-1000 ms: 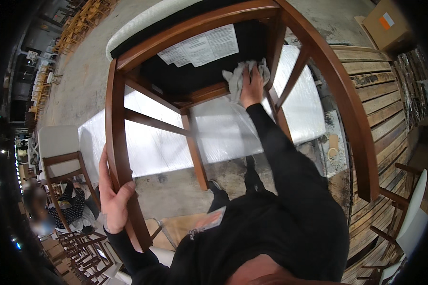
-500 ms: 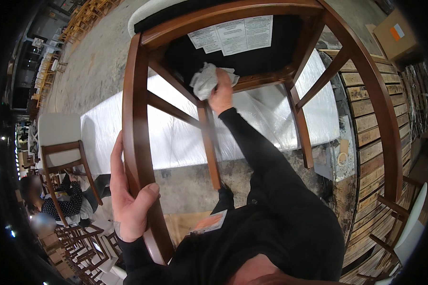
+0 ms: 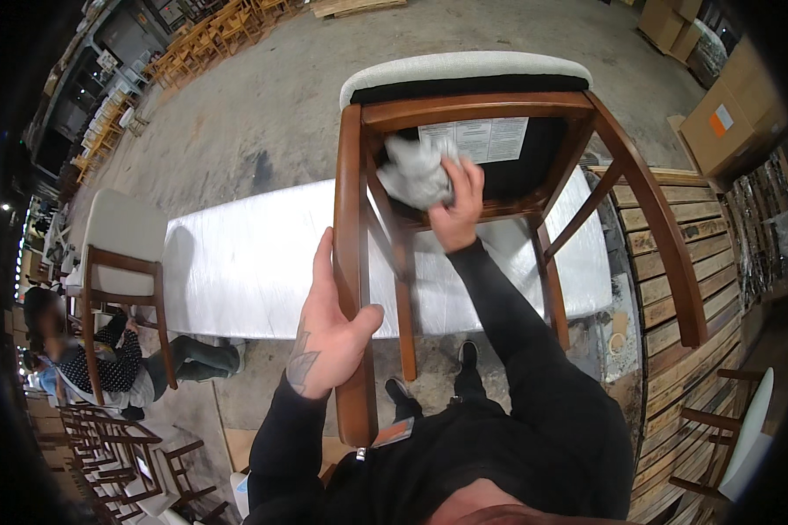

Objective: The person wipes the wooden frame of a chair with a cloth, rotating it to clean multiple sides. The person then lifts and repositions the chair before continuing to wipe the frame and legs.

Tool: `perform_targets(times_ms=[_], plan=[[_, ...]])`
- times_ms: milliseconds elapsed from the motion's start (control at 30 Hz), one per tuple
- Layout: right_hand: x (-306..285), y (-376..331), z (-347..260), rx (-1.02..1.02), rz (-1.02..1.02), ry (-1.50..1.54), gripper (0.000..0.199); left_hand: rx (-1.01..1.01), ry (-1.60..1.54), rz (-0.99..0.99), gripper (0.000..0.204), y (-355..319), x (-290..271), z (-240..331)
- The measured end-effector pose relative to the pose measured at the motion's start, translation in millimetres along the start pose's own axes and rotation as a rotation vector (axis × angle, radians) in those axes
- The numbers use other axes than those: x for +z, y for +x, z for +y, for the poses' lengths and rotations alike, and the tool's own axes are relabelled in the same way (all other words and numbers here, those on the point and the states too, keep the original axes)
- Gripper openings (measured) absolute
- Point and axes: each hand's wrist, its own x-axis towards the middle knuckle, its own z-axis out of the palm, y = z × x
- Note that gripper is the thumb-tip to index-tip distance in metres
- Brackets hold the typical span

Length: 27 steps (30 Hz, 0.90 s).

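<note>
silver-wrapped bench (image 3: pixel 254 262) below tipped chair (image 3: pixel 517 179). left hand (image 3: pixel 333 337): fingers and thumb bracketing chair's left leg (image 3: pixel 352 219). right hand (image 3: pixel 458 206): fingers bunching pale cloth (image 3: pixel 416 175), shifted from chair's right side to left; work apparently there now.

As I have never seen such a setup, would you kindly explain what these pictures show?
There is no machine: a person works bare-handed, seen from a fisheye camera worn on the head. The left hand grips one leg of a pale-seated, brown wooden chair, whose black underside faces the camera. The right hand holds a crumpled whitish cloth near that underside. Beyond is a long surface covered in shiny white sheeting; whether the chair rests on it is unclear.
</note>
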Motion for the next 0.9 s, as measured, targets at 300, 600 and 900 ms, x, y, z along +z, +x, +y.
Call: perform_targets(times_ms=[300,600,900], plan=[[-17.8,137.0,-41.4,-0.392,-0.496,-0.579,0.055,-0.045,-0.086,-0.019,0.095,-3.7,-1.3,3.0],[-104.1,172.0,37.9,-0.316,-0.145,-1.004,0.028,0.011,0.084,-0.005,0.095,-2.9,-4.0,-1.4],[26.5,129.2,-29.7,-0.828,-0.287,-0.497,0.030,-0.114,-0.162,-0.043,0.094,-0.2,2.8,15.9]])
